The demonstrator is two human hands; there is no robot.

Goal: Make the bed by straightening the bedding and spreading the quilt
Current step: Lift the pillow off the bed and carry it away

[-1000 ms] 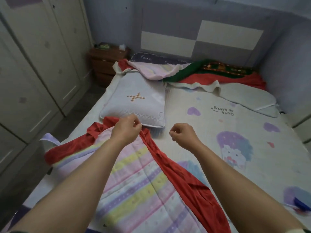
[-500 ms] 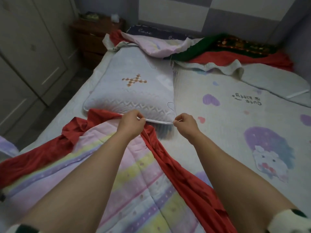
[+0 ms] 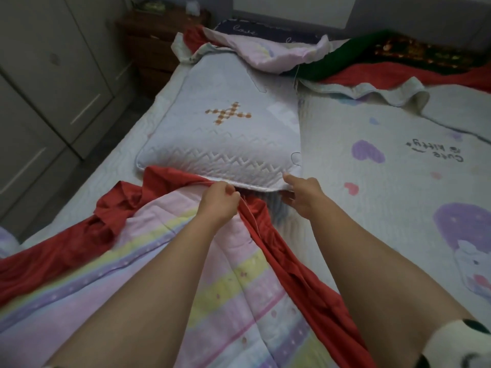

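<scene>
the reach has pushed further up the white cartoon-print bed sheet (image 3: 372,208) than 0.5 s ago; it lies bare at right. the pastel-striped quilt with red lining (image 3: 186,301) sits bunched at lower left, its top edge touching the pale quilted square pillow (image 3: 225,144). the left hand (image 3: 219,201) pinches that red edge. the right hand (image 3: 303,195) brackets the pillow's corner, grip unclear. tugging now could drag the pillow askew.

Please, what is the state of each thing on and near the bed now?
Pastel striped quilt with red lining: bunched, not spread.
White quilted pillow with brown cross: flat, near corner held.
Left grip: grips quilt's red edge.
Right grip: pinches pillow corner.
Grey wardrobe doors: closed.
</scene>
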